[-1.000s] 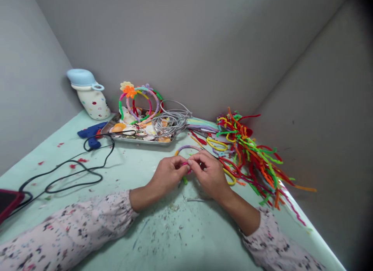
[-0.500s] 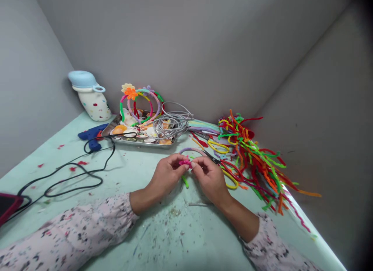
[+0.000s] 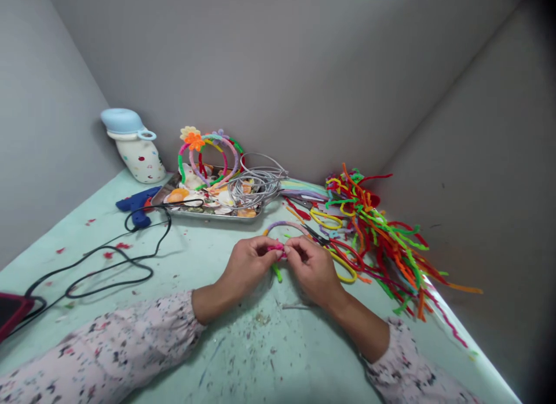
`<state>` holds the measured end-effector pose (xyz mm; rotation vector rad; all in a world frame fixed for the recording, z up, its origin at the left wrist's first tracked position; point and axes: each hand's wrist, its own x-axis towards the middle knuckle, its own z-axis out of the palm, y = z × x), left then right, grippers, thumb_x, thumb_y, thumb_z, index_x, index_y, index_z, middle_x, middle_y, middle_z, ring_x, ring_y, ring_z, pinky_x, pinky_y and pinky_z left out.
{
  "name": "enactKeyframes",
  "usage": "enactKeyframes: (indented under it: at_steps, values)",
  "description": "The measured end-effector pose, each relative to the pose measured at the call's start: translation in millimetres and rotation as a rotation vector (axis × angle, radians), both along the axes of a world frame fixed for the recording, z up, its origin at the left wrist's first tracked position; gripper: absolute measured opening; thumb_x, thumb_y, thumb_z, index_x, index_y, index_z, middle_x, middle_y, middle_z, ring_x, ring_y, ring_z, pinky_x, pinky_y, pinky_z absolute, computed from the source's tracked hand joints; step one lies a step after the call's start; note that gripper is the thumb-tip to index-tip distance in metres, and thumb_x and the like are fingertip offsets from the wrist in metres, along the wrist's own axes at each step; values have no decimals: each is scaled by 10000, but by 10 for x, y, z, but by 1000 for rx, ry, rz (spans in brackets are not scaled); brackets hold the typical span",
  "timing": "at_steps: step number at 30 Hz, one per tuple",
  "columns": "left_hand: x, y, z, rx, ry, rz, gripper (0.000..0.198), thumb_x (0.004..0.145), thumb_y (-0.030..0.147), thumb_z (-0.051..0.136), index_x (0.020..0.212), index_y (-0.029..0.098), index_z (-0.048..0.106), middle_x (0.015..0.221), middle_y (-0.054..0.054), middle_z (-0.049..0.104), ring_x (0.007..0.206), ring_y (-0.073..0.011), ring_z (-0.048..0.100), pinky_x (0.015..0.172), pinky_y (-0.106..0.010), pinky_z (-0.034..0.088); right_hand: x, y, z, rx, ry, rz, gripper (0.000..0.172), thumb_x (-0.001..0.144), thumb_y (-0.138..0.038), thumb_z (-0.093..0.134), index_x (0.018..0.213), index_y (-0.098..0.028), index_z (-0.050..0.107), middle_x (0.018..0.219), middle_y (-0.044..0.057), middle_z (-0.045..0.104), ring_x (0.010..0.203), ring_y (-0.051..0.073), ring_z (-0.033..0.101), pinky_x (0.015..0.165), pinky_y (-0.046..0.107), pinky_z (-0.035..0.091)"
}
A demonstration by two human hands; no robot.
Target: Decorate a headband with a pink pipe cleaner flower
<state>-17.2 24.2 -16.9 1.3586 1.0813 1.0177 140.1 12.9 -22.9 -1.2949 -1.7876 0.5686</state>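
Observation:
A small bundle of bent pink pipe cleaner [image 3: 277, 249] is pinched between the fingertips of both hands, low over the table. My left hand [image 3: 249, 265] grips it from the left, my right hand [image 3: 313, 271] from the right. Fingers cover much of its shape. Just beyond the hands a pipe-cleaner-wrapped band [image 3: 284, 223] in purple and orange arcs on the table, and a green pipe cleaner end [image 3: 278, 273] shows below the fingers. Scissors with red and yellow handles [image 3: 347, 256] lie right beside my right hand, their dark blades pointing toward it.
A metal tray [image 3: 208, 216] at the back holds wrapped headbands [image 3: 237, 155] and a coil of grey wire [image 3: 260, 184]. Left are a blue glue gun [image 3: 139, 204], its black cord and a bottle [image 3: 138, 155]. Many loose pipe cleaners [image 3: 391, 242] heap at the right edge.
Both hands sit slightly lower in view, still pinching the pink pipe cleaner. More of the band's arc now shows beyond the fingers. Objects on the table lie as before.

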Motion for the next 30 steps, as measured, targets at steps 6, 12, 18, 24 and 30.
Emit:
enactKeyframes:
  at_steps: [6,12,18,24,30]
  values:
    - [1,7,10,-27,-20,1,103,727,193,651,787,132,707,737,-43,695,658,-120,580,631,-237,432,2,-2,-13,-15,-32,5,150,878,-252,502,841,-188,633,785,26,639,705,152,572,641,245,429]
    - [2,8,-16,-2,7,0,115,720,206,645,780,132,709,722,-45,691,641,-130,577,617,-246,429,-6,-14,-10,20,-73,11,156,876,-246,499,829,-182,633,778,32,630,675,149,558,628,252,424]
    - [-11,-16,-3,29,55,6,114,731,195,631,772,129,714,706,-42,688,625,-125,570,604,-243,428,-27,-26,-10,21,-70,6,158,873,-244,501,806,-181,630,774,38,628,711,161,563,632,257,420]
    - [18,2,14,56,-9,11,137,744,188,627,845,141,708,794,-47,706,704,-137,606,676,-251,466,-29,-13,-21,-125,186,7,188,885,-330,512,878,-189,635,720,6,622,626,139,552,597,245,435]
    - [25,21,-11,55,-35,3,170,767,206,619,907,160,704,861,-50,711,778,-150,624,736,-266,484,12,-1,-20,-203,265,-1,187,865,-347,535,859,-186,629,663,-9,607,561,126,525,551,234,425]
